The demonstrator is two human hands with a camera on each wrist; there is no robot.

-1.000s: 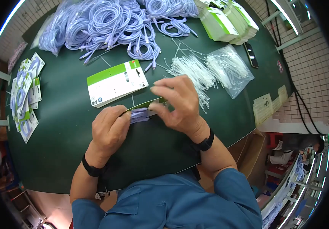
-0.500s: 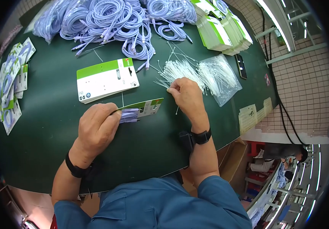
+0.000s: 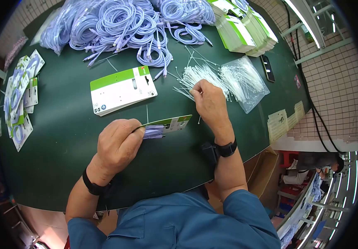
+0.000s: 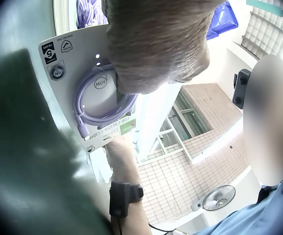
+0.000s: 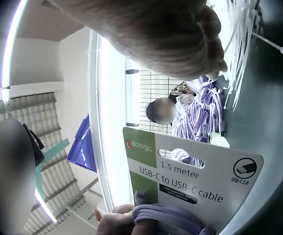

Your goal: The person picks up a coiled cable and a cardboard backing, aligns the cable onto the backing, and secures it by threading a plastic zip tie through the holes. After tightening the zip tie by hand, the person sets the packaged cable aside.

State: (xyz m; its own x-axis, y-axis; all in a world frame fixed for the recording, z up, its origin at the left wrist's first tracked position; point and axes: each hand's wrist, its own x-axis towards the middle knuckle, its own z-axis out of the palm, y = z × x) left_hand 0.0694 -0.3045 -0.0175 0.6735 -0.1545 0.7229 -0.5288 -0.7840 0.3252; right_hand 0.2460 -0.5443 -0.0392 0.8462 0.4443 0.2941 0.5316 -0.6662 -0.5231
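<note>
Starting far out to the left hand's left, we record a fan of finished packs (image 3: pixel 21 99) lying on the green table (image 3: pixel 63 137). The left hand (image 3: pixel 119 145) is closed narrow: thumb and curled fingers pinch one end of a cable card (image 3: pixel 168 123), and the purple cable coil (image 3: pixel 153 132) is bunched against the card right at its fingertips. Beyond that hand's knuckles lies a stack of blank cards (image 3: pixel 123 89), apart from it.

The cable card appears nearly edge-on from the head view. Its long axis runs from the left fingers across toward the right hand (image 3: pixel 210 103), green header end leading, and ends just beside that hand. The right wrist view shows its printed face, and the left wrist view shows its back with the coil.

The right hand is curled, fingertips down among the loose cable ties (image 3: pixel 195 74). We cannot tell whether a tie is pinched. To that hand's right, near it, sits a clear bag of ties (image 3: pixel 245 81).
</note>
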